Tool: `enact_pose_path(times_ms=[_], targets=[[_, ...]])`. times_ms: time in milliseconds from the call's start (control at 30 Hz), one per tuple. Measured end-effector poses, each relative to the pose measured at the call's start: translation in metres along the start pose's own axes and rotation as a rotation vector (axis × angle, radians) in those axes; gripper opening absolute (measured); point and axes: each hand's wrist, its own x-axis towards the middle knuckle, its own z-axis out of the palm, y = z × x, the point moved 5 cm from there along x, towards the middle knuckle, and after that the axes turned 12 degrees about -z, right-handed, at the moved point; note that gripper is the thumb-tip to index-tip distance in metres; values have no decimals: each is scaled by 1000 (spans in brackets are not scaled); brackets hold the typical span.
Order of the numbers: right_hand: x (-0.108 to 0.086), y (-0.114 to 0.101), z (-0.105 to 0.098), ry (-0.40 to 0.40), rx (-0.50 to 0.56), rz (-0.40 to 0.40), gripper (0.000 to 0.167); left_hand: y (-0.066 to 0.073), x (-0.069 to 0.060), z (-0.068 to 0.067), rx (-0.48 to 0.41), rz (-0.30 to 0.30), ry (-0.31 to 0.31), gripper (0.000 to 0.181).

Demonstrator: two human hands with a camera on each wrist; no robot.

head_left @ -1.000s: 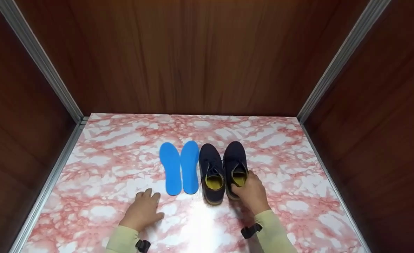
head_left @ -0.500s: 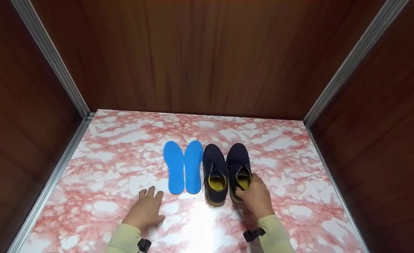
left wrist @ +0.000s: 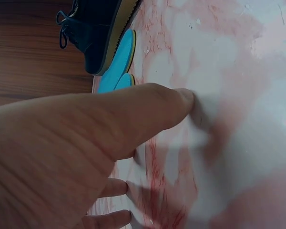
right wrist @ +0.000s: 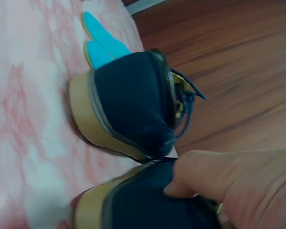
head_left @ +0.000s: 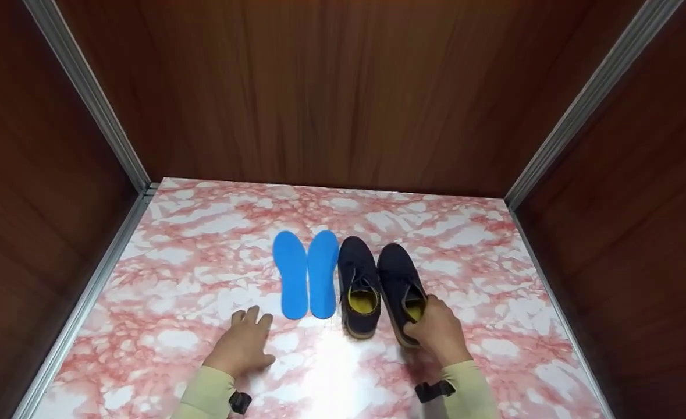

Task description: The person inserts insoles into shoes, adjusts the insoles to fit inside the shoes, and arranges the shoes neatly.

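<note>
Two dark navy lace-up shoes with yellow insides and tan soles lie side by side, toes pointing away. My right hand [head_left: 437, 331] grips the right shoe [head_left: 398, 276] at its heel collar, thumb on the near side, fingers hidden partly behind. That shoe is angled, its heel apart from the left shoe [head_left: 359, 262]. Left of the shoes lie two flat blue insoles, the left insole [head_left: 293, 273] and the right insole [head_left: 322, 273]. My left hand [head_left: 241, 343] rests over the tabletop near the insoles' lower left, fingers spread, holding nothing.
The red-and-white marbled tabletop [head_left: 203, 244] is bounded by a brown wood-look back panel [head_left: 331, 105] and side panels. Grey metal rails [head_left: 81, 87] run along the corners. Black straps [head_left: 434, 390] sit on both wrists.
My right hand has pulled the right shoe's heel to the right and slightly toward me, turning it away from the left shoe. The left hand stays about where it was.
</note>
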Motion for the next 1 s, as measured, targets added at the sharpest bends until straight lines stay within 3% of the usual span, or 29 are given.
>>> enact_pose_path(times_ms=[167, 300, 567, 1000], targets=[[7, -8, -1, -27, -84, 2, 91, -1, 2, -5, -5, -8, 22, 84], [13, -14, 6, 29, -103, 20, 106, -2, 2, -1, -2, -17, 12, 84], [22, -8, 15, 118, -100, 10, 99, -1, 1, -1, -6, -21, 25, 83], [16, 3, 5, 58, -113, 24, 83, -2, 2, 0, 11, -22, 31, 83]])
